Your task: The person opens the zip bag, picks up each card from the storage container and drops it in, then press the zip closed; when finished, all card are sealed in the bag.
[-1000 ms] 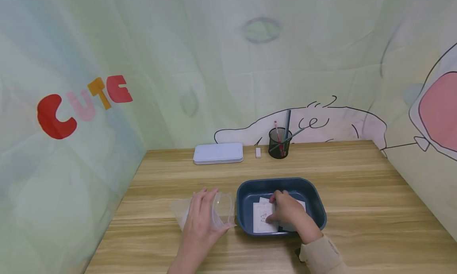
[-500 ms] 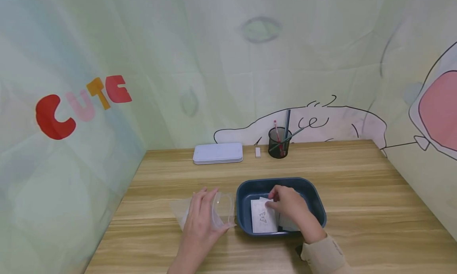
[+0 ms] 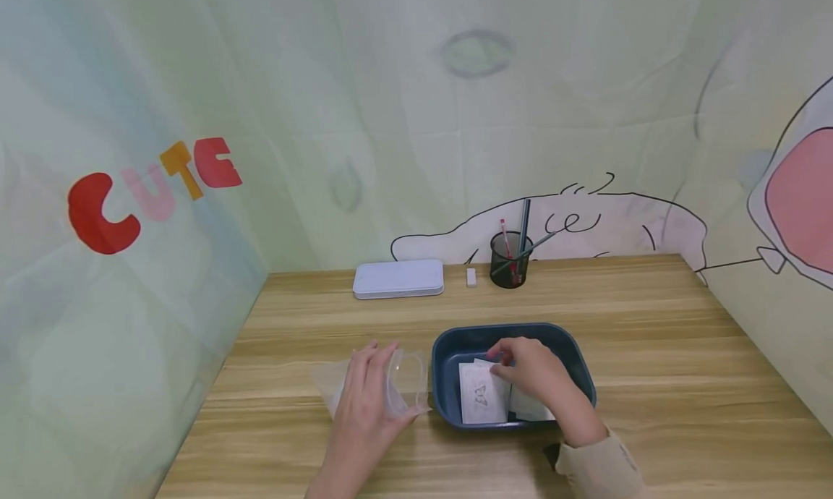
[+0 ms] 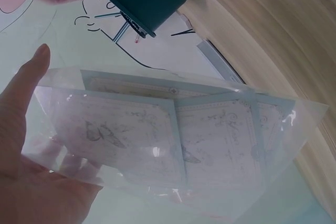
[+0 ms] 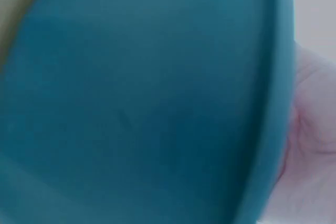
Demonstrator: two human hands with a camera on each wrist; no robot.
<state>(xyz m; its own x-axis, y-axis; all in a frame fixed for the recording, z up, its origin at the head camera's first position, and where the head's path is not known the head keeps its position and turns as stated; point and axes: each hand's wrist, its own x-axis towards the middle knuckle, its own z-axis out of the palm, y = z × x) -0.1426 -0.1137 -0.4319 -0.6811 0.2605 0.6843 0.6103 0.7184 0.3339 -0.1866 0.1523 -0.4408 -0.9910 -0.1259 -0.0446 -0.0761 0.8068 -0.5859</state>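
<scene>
A bag (image 3: 408, 380), mouth spread, is held in the widely curled left hand (image 3: 366, 392) beside a tub (image 3: 446, 383) whose cards (image 3: 483, 401), best lifted by one edge, are partly covered by the half-curled right hand (image 3: 536, 370), its grip unclear.

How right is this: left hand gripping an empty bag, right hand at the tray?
The bag isn't empty: the left wrist view shows cards inside. The left hand does grip it, and the right hand is at the tray.
</scene>
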